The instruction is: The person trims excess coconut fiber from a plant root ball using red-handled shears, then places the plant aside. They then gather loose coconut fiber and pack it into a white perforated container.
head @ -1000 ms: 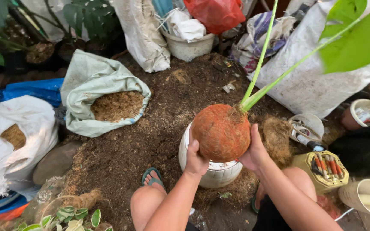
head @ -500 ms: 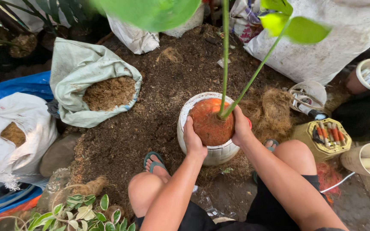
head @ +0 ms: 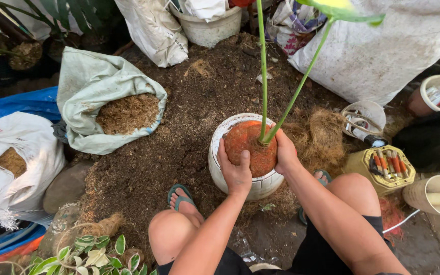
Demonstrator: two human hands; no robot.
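An orange-brown root ball point(head: 250, 145) with two long green stems point(head: 263, 71) sits inside a white pot point(head: 258, 186) on the soil-covered ground. My left hand point(head: 234, 170) grips the root ball on its near left side. My right hand point(head: 285, 152) grips it on the right, by the base of the stems. Both forearms reach down over my bare knees.
A pale green sack point(head: 92, 84) of brown husk lies open at left, a white sack point(head: 14, 158) further left. A white bucket point(head: 210, 25) and big white bags point(head: 383, 56) stand behind. A yellow tin point(head: 380, 168) of tools, coir fibre point(head: 324, 135) and a tape roll point(head: 436, 196) lie at right.
The root ball was held up above the pot a second ago; both hands have lowered it down into the white pot, still holding it.
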